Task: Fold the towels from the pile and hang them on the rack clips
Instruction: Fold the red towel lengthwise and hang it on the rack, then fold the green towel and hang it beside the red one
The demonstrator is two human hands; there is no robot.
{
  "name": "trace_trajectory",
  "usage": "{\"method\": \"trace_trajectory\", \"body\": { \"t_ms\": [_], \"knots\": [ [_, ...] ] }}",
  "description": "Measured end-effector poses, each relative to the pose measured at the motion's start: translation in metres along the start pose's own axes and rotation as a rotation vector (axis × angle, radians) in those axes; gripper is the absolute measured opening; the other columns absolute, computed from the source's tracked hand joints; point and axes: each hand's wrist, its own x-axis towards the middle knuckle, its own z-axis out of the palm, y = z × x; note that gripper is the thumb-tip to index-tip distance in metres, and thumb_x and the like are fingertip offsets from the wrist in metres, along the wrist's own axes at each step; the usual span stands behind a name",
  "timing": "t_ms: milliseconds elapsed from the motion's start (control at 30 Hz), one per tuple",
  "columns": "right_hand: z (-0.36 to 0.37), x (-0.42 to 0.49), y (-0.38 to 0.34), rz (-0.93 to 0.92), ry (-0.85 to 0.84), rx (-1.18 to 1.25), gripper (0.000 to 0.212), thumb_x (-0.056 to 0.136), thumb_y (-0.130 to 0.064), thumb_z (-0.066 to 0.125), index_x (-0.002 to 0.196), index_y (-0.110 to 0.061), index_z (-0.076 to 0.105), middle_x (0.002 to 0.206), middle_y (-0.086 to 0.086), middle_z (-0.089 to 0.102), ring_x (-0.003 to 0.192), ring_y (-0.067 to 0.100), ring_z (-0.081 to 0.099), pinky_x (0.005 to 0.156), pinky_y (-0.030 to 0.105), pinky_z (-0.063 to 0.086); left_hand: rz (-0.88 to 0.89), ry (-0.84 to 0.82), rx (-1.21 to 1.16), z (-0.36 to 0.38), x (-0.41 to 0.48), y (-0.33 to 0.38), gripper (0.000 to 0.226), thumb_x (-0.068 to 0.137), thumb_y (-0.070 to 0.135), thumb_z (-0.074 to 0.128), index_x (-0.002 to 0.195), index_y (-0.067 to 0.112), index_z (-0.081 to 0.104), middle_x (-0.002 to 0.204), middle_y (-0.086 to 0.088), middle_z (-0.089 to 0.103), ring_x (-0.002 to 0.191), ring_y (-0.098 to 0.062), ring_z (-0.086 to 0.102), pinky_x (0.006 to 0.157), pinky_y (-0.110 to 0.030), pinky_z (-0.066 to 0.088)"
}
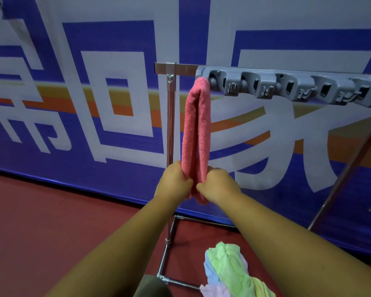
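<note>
Banner (84, 86): blue backdrop with big white characters and an orange and yellow stripe across the middle; lower edge down at the floor.
Floor (51, 221): dark red, matte.
Rack (170, 129): chrome tube frame in front of the banner; upright post at left, crossbar on top, base tubes flat on the floor, slanted tube far right.
Clip strip (287, 86): grey plastic, mounted along the crossbar, with a row of blocky clips running off toward the right edge.
Towel (198, 125): pink, folded into a long narrow band, doubled over at the top and hanging straight down in two layers; top fold touching the left end of the clip strip, just right of the post; cannot tell whether pinched in a clip or only draped there.
Left grip (176, 181): clamped on the left layer near the towel's lower end, fingers curled round the cloth.
Right grip (220, 185): clamped on the right layer at the same height, back of the hand toward the camera; nearly touching the left grip, towel between.
Forearms (120, 249): bare, reaching up and forward from the bottom corners.
Pile (229, 273): crumpled towels on the floor, green on top, with pale blue, lilac and yellow showing beneath; just right of a base tube, below the right forearm, well apart from the pink towel.
</note>
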Motion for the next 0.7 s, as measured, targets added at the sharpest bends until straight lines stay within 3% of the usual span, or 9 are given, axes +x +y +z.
{"method": "trace_trajectory", "body": {
  "t_ms": [133, 233, 333, 400, 567, 633, 700],
  "knots": [
    [0.014, -0.002, 0.010, -0.014, -0.086, -0.023, 0.036, 0.086, -0.044, 0.071, 0.118, -0.029, 0.066, 0.099, -0.001, 0.073, 0.082, 0.026, 0.074, 0.071, 0.043, 0.066, -0.051, -0.038, 0.085, 0.010, -0.002, -0.010, 0.018, 0.082, 0.017, 0.069, 0.093, 0.020, 0.055, 0.084, -0.002, 0.071, 0.068, -0.020, 0.071, 0.057, -0.038, 0.060],
    [0.025, -0.006, 0.025, -0.011, -0.184, -0.070, 0.029, 0.088, -0.030, 0.072, 0.115, -0.021, 0.066, 0.107, 0.005, 0.069, 0.093, 0.030, 0.071, 0.079, 0.042, 0.063, -0.128, -0.102, 0.174, 0.023, -0.007, -0.030, 0.021, 0.089, 0.023, 0.071, 0.093, 0.015, 0.052, 0.087, -0.001, 0.061, 0.068, -0.015, 0.060, 0.052, -0.028, 0.044],
    [0.045, -0.012, 0.048, 0.018, -0.246, -0.066, 0.006, 0.088, -0.022, 0.067, 0.093, -0.019, 0.064, 0.097, 0.006, 0.066, 0.091, 0.030, 0.069, 0.073, 0.035, 0.055, -0.203, -0.226, 0.272, 0.043, -0.016, -0.052, 0.029, 0.087, 0.021, 0.072, 0.078, 0.015, 0.045, 0.077, 0.001, 0.048, 0.061, -0.012, 0.046, 0.051, -0.028, 0.036],
    [0.060, -0.016, 0.061, 0.040, -0.280, -0.043, 0.010, 0.087, -0.020, 0.065, 0.078, -0.016, 0.063, 0.084, 0.005, 0.065, 0.085, 0.029, 0.068, 0.068, 0.032, 0.050, -0.249, -0.289, 0.337, 0.057, -0.023, -0.062, 0.036, 0.088, 0.023, 0.072, 0.070, 0.015, 0.042, 0.070, -0.001, 0.047, 0.058, -0.014, 0.044, 0.056, -0.029, 0.038],
    [0.098, -0.025, 0.108, 0.139, -0.339, 0.029, 0.024, 0.089, -0.021, 0.063, 0.068, -0.010, 0.062, 0.069, 0.008, 0.064, 0.076, 0.031, 0.065, 0.066, 0.032, 0.050, -0.314, -0.458, 0.372, 0.105, -0.038, -0.073, 0.030, 0.092, 0.021, 0.063, 0.064, 0.011, 0.059, 0.057, -0.005, 0.060, 0.053, -0.021, 0.058, 0.058, -0.031, 0.050],
    [0.112, -0.025, 0.129, 0.169, -0.357, 0.067, 0.024, 0.091, -0.020, 0.063, 0.078, -0.004, 0.074, 0.077, 0.016, 0.074, 0.083, 0.037, 0.073, 0.073, 0.037, 0.059, -0.347, -0.550, 0.312, 0.125, -0.042, -0.079, 0.030, 0.094, 0.020, 0.061, 0.073, 0.001, 0.072, 0.068, -0.013, 0.074, 0.055, -0.026, 0.066, 0.060, -0.035, 0.060],
    [0.134, -0.025, 0.159, 0.218, -0.394, 0.127, 0.024, 0.095, -0.016, 0.061, 0.094, -0.001, 0.080, 0.088, 0.019, 0.077, 0.088, 0.037, 0.073, 0.077, 0.037, 0.057, -0.383, -0.604, 0.242, 0.156, -0.047, -0.093, 0.033, 0.094, 0.019, 0.059, 0.088, -0.007, 0.077, 0.083, -0.024, 0.079, 0.070, -0.037, 0.076, 0.069, -0.044, 0.066]
  ]
}}
